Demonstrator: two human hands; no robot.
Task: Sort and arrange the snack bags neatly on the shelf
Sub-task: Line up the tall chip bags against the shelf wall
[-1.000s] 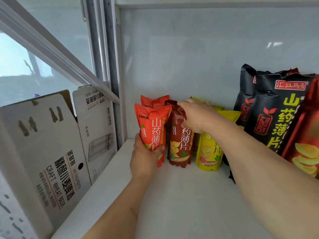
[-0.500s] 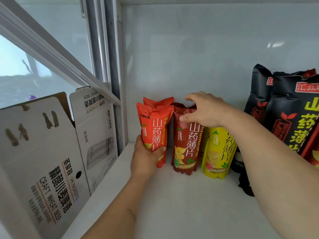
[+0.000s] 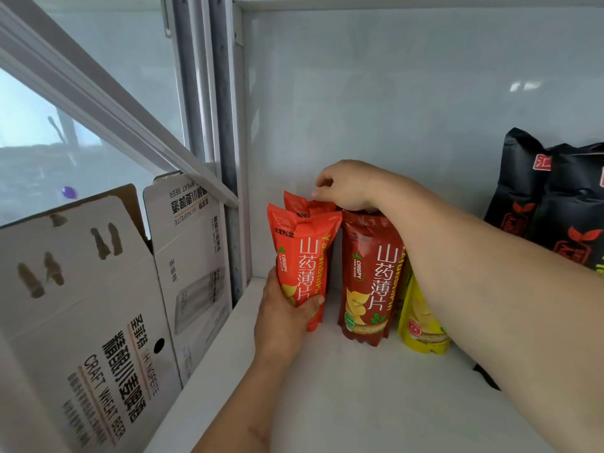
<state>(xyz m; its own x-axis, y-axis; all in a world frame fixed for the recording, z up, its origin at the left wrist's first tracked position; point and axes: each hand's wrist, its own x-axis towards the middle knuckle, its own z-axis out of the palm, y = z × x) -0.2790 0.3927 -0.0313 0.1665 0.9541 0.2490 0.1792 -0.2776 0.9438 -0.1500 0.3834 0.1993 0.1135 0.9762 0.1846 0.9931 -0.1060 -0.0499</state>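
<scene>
While my left hand (image 3: 284,317) grips the lower part of the orange bag (image 3: 302,266), thumb curled across its front, that bag stands upright at the left end of the shelf (image 3: 359,397). Just behind it stands a second orange bag (image 3: 305,206), whose top my right hand (image 3: 351,188) touches with curled fingertips; I cannot tell whether it pinches. Right of my left grip stand a dark red bag (image 3: 369,282) and a yellow bag (image 3: 421,322), black bags (image 3: 562,204) beyond

A shop or stockroom: matching snack bags (image 3: 304,266) stand in rows on a white shelf (image 3: 359,403), with a printed beer carton (image 3: 98,322) at lower left.
</scene>
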